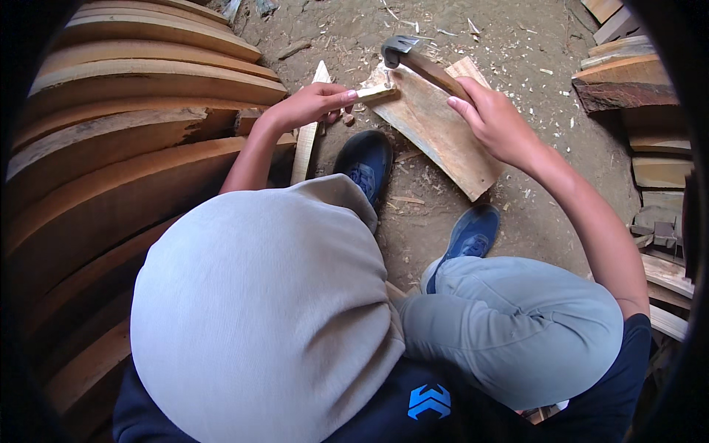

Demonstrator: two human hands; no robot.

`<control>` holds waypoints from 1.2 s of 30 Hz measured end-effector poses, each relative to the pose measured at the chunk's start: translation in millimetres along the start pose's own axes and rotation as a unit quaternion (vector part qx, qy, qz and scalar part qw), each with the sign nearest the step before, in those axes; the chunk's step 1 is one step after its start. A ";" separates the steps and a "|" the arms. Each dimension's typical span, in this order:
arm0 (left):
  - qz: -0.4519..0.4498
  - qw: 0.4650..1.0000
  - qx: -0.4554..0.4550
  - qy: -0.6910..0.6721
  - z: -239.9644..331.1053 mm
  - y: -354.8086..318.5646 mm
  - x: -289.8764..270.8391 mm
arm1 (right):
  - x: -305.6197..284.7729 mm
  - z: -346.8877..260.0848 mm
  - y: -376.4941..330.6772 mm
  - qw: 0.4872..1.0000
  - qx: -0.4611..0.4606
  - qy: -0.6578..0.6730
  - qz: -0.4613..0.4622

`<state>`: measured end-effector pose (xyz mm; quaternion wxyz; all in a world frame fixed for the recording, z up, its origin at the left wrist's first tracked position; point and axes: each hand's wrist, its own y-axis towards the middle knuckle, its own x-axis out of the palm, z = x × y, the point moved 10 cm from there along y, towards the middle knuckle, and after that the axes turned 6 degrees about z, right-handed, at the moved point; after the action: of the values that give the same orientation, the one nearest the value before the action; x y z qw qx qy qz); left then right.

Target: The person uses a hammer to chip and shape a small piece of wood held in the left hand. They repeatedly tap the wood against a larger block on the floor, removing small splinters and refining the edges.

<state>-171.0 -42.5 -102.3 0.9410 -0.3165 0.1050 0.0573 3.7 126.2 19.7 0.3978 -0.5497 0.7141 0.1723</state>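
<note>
My left hand [314, 103] pinches a short, narrow wood strip [378, 92] between thumb and fingers. The strip's far end lies over the corner of a wide wooden board [450, 133] on the ground. What looks like a nail [388, 78] stands up near that end. In my right hand [493, 122] is a claw hammer, gripped around its wooden handle [436, 74]. The dark metal hammer head [399, 50] is at the nail's upper end; whether they touch, I cannot tell.
Stacked curved planks [148, 74] line the left side. More lumber [628, 81] is piled at the right. A pale wood slat [305, 148] lies beside my left shoe [363, 166]. Wood chips litter the dirt ground [517, 44]. My right shoe [473, 229] is close to the board.
</note>
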 end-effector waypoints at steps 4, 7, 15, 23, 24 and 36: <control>-0.002 1.000 0.015 -0.004 3.6 0.1 3.1 | 5.4 1.2 3.6 0.999 -0.011 -0.033 -0.005; 0.001 1.000 0.025 0.001 -2.3 2.4 0.6 | 9.1 -0.5 6.2 0.998 -0.011 -0.060 -0.018; 0.021 1.000 -0.003 0.012 -14.8 6.5 -6.7 | -3.1 -19.8 3.9 0.997 -0.048 -0.036 0.051; 0.011 1.000 0.003 -0.009 -6.2 4.0 -3.9 | 2.7 -39.0 12.3 0.987 -0.078 -0.136 0.016; 0.012 1.000 0.000 -0.015 -6.3 3.2 -4.0 | -4.6 -46.1 13.8 0.988 -0.082 -0.127 0.036; 0.011 1.000 0.002 0.024 -0.8 4.9 -0.5 | 10.0 -16.8 7.6 0.987 -0.066 -0.148 0.020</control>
<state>-172.4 -39.2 -105.6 0.9380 -0.3150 0.1315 0.0600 -10.5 110.8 21.2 0.4586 -0.5286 0.6453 0.3065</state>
